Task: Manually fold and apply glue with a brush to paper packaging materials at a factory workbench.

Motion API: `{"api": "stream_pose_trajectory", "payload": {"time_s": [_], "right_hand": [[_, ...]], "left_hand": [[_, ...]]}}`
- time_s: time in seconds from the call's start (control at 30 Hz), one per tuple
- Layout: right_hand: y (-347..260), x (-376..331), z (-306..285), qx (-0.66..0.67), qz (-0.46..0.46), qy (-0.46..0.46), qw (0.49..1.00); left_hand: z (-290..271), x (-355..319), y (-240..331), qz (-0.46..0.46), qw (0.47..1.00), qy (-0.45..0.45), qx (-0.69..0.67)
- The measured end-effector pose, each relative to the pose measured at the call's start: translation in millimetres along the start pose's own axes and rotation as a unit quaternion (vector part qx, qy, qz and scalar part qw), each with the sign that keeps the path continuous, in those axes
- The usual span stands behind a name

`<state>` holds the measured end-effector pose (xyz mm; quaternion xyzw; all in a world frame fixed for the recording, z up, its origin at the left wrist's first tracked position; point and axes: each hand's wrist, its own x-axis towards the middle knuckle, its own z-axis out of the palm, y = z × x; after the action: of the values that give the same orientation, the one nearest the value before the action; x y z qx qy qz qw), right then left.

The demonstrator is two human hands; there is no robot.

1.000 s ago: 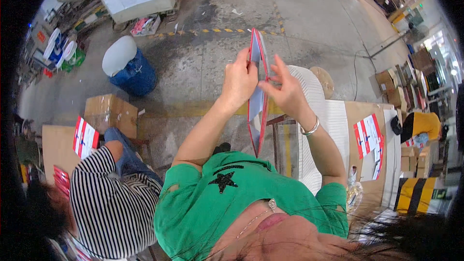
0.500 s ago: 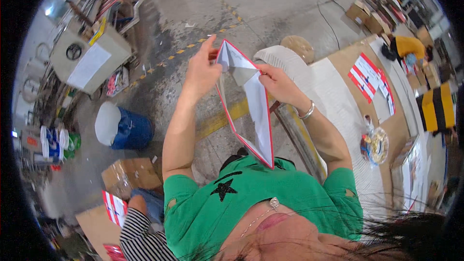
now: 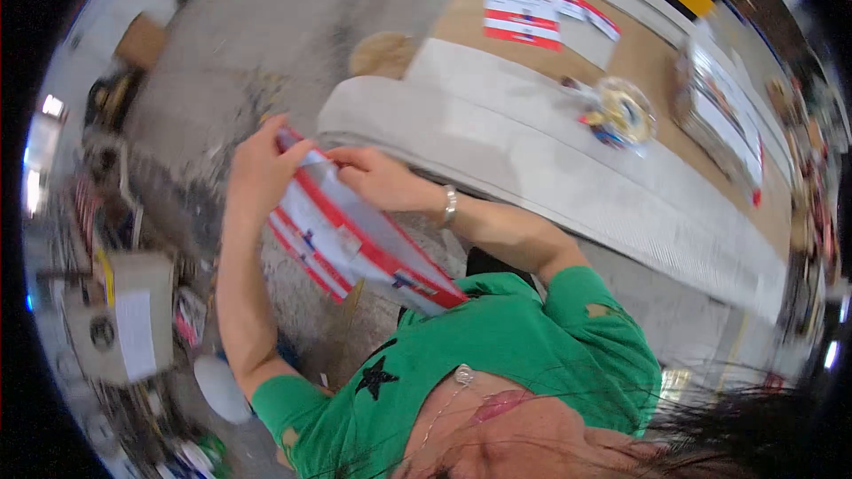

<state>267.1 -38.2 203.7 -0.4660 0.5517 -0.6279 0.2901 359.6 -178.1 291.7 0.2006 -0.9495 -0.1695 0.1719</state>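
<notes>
head view is showing us gripping a red and white paper bag (image 3: 355, 244) with both hands. our left hand (image 3: 257, 168) is pinching its top edge at ten o'clock, our right hand (image 3: 377, 179) is closing on the rim at twelve; the bag is hanging toward five o'clock, beside the pale padded table (image 3: 550, 168).

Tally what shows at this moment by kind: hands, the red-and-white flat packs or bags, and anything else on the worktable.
Hands, left hand and right hand: 2
Red-and-white bag held by both hands: 1
Red-and-white flat packs on the worktable: at least 2
Clear dish of small items: 1
Total: at least 6
</notes>
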Motion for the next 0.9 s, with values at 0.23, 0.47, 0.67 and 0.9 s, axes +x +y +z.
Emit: {"api": "stream_pose_trajectory", "payload": {"time_s": [0.23,0.47,0.67,0.9], "right_hand": [[-15.0,-11.1,-59.7,0.111,-0.078,0.177,0.975],[-27.4,-11.7,-156.8,0.252,-0.126,0.268,0.921],[9.4,-137.1,-295.7,-0.405,0.114,0.384,0.822],[63.0,-221.8,-328.9,-0.590,0.150,0.401,0.685]], "left_hand": [[-11.4,74.4,79.3,0.247,0.963,0.005,0.110],[1.7,139.5,229.7,0.375,0.908,0.023,0.184],[90.4,202.8,281.9,0.412,0.878,-0.013,0.242],[190.7,256.9,299.6,0.438,0.877,-0.147,0.131]]}}
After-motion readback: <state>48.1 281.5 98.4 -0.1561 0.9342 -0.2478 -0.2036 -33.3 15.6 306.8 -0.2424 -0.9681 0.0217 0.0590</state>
